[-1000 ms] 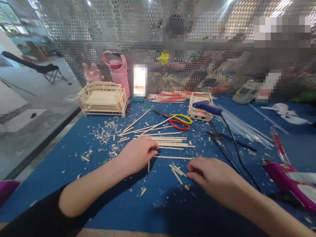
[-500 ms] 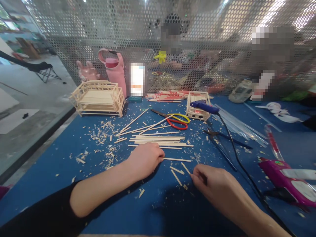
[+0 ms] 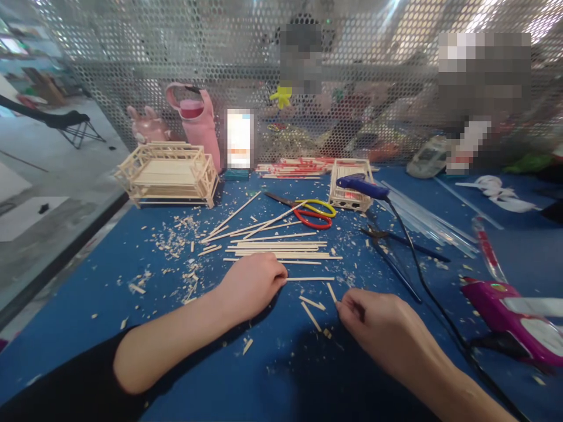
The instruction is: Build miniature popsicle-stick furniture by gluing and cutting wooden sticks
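Observation:
My left hand (image 3: pixel 255 282) is closed on one end of a thin wooden stick (image 3: pixel 312 279), which points to the right just above the blue table. Between the fingertips of my right hand (image 3: pixel 367 310) is a short piece of wooden stick (image 3: pixel 332 292), its free end tilted up toward the long stick's right end. A small gap seems to part the two. Below them lie a few short offcuts (image 3: pixel 311 316). Beyond my left hand, several long sticks (image 3: pixel 281 247) rest in a loose row, and scissors (image 3: pixel 303 210) with yellow and red handles lie behind them.
At the back left stands a stick-built model (image 3: pixel 169 173) before a pink bottle (image 3: pixel 200 132). A blue-handled tool (image 3: pixel 363 186) with a black cord rests on a smaller stick frame (image 3: pixel 350 202). Pliers (image 3: pixel 387 243) and a magenta tool (image 3: pixel 505 316) lie right. Shavings litter the blue table (image 3: pixel 211 375).
The short piece in my right hand has turned steeper, and its tip is nearer the long stick's right end. My left hand keeps its hold. The view has shifted slightly.

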`<action>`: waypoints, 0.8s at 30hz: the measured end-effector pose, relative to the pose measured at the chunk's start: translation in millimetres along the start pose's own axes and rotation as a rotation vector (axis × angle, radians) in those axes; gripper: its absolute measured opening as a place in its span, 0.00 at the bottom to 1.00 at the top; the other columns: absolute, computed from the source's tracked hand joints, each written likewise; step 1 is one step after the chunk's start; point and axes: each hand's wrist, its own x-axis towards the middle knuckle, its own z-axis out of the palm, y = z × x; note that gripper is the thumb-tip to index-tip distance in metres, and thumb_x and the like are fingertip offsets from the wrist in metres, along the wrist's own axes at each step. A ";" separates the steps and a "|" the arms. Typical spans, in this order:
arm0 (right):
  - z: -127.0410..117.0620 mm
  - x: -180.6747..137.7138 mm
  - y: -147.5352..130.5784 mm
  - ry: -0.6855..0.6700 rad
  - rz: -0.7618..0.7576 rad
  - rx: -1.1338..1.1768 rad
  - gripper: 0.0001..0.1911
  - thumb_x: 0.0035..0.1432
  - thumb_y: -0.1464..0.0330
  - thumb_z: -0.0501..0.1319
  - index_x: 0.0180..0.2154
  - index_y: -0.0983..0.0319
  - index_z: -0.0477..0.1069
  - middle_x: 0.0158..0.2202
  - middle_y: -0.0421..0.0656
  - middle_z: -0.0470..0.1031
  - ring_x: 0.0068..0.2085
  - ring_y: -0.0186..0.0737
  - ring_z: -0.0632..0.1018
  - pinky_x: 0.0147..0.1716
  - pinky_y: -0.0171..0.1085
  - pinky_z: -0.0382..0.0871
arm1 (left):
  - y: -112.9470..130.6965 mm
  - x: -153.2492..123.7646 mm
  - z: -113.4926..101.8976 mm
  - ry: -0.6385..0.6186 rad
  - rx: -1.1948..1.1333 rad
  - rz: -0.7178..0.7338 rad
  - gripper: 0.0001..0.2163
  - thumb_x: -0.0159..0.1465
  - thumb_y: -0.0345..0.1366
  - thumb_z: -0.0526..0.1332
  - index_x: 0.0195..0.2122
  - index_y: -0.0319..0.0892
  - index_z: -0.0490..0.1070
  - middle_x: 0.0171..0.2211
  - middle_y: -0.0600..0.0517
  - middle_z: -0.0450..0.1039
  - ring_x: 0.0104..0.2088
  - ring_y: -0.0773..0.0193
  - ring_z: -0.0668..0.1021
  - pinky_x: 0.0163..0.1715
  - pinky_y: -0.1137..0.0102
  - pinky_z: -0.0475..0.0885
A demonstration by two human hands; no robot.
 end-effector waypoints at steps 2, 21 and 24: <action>-1.1 1.6 -1.5 -0.016 0.017 -0.013 0.16 0.54 0.64 0.49 0.17 0.59 0.61 0.13 0.37 0.62 0.16 0.32 0.61 0.19 0.32 0.48 | 0.2 -0.3 -0.4 0.003 0.005 0.004 0.09 0.60 0.34 0.54 0.30 0.43 0.74 0.30 0.51 0.71 0.34 0.62 0.72 0.34 0.69 0.66; 2.9 8.1 -2.1 -0.011 -0.033 -0.108 0.16 0.56 0.64 0.48 0.18 0.59 0.61 0.16 0.39 0.68 0.19 0.35 0.68 0.19 0.33 0.48 | -1.3 -0.6 -1.7 -0.004 0.015 -0.018 0.10 0.60 0.35 0.53 0.31 0.43 0.75 0.30 0.50 0.72 0.34 0.63 0.73 0.34 0.70 0.66; -0.1 8.9 -2.7 -0.047 -0.013 -0.079 0.17 0.57 0.63 0.49 0.18 0.59 0.61 0.16 0.39 0.69 0.19 0.35 0.68 0.19 0.33 0.49 | 0.0 0.0 -1.2 -0.016 0.016 -0.029 0.10 0.60 0.35 0.54 0.31 0.43 0.75 0.31 0.50 0.72 0.35 0.62 0.73 0.34 0.69 0.66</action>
